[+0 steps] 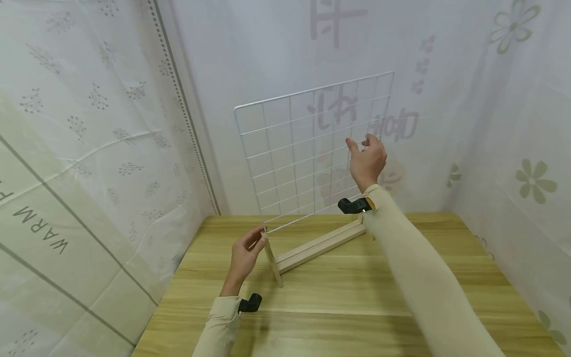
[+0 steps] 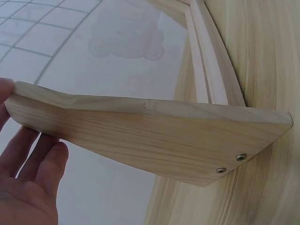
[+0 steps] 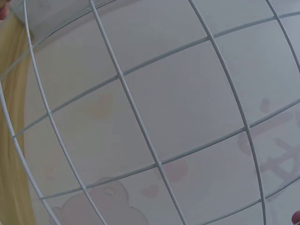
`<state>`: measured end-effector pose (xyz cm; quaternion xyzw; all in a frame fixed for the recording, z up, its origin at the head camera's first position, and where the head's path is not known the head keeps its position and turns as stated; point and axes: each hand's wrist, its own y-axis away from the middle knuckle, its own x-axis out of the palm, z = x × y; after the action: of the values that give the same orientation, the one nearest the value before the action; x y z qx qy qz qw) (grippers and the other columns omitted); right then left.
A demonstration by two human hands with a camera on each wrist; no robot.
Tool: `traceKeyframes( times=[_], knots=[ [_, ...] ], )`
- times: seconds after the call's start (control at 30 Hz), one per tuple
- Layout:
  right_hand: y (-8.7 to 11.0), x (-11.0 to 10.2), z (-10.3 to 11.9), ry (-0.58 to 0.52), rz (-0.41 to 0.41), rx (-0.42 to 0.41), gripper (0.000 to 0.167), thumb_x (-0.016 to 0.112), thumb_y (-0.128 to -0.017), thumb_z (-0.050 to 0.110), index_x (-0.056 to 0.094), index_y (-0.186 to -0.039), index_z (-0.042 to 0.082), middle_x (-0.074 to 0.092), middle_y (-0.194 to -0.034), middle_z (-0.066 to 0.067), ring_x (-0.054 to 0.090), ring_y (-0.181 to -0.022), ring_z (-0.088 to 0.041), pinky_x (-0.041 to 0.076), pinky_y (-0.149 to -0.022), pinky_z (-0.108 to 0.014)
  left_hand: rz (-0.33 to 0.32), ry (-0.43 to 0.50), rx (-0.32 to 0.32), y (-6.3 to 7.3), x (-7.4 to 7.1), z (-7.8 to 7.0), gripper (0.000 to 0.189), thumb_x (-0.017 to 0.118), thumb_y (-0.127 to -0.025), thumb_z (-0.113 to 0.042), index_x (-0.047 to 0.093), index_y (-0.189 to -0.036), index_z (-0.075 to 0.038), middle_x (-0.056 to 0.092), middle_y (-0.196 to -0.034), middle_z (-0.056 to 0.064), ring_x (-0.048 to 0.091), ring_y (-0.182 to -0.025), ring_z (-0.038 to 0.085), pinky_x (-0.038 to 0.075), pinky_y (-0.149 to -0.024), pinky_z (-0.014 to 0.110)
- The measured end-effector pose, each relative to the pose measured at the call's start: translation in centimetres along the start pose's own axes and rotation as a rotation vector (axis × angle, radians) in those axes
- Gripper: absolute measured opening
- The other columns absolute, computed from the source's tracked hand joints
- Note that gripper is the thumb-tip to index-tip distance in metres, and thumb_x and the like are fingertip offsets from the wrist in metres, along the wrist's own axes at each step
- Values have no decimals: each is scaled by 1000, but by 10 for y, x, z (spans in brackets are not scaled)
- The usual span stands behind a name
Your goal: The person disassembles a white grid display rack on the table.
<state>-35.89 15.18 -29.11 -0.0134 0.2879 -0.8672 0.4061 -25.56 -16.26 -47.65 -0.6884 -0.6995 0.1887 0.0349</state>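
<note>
A white wire grid panel (image 1: 314, 89) stands tilted above a wooden stand, its lower left corner right at the top of the stand's near side board (image 1: 273, 263). My right hand (image 1: 368, 161) grips the wires toward the grid's right side; the right wrist view is mostly filled by grid wires (image 3: 120, 75), with a fingertip at its lower right edge. With thumb and fingers, my left hand (image 1: 247, 252) holds the upper end of the side board, seen large in the left wrist view with two screws (image 2: 241, 157) at its lower end. A grooved crossbar (image 1: 321, 245) joins the stand's sides.
The stand rests on a wood-grain table (image 1: 339, 317). Printed curtains (image 1: 107, 124) hang at the left, behind and at the right of the table. Dark wrist cameras (image 1: 251, 303) sit on both wrists.
</note>
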Motion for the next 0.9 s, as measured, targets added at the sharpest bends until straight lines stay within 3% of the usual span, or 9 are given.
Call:
traceKeyframes(
  times=[0.43,0.63,0.9],
  knots=[
    [-15,-21,12,10,-18,-14,52,73,-93,36,62,-131,2,66,-121,-17,64,-110,-36,44,-105,-45,-11,6,10,0,-1,4,34,65,-99,-17,66,-132,-10,65,-137,13,59,-132,29,49,-111,46],
    [-19,-33,4,29,-40,-26,48,73,-93,35,64,-125,0,68,-119,-18,67,-106,-38,45,-104,-45,-2,4,16,0,-1,3,33,65,-99,-18,66,-132,-11,64,-138,14,58,-132,30,48,-111,48],
    [-21,-52,-10,47,-41,-49,55,72,-93,36,61,-133,1,67,-121,-19,68,-105,-39,46,-105,-46,6,4,-3,0,1,3,34,65,-99,-20,65,-133,-14,63,-140,14,56,-135,30,46,-113,51]
  ],
)
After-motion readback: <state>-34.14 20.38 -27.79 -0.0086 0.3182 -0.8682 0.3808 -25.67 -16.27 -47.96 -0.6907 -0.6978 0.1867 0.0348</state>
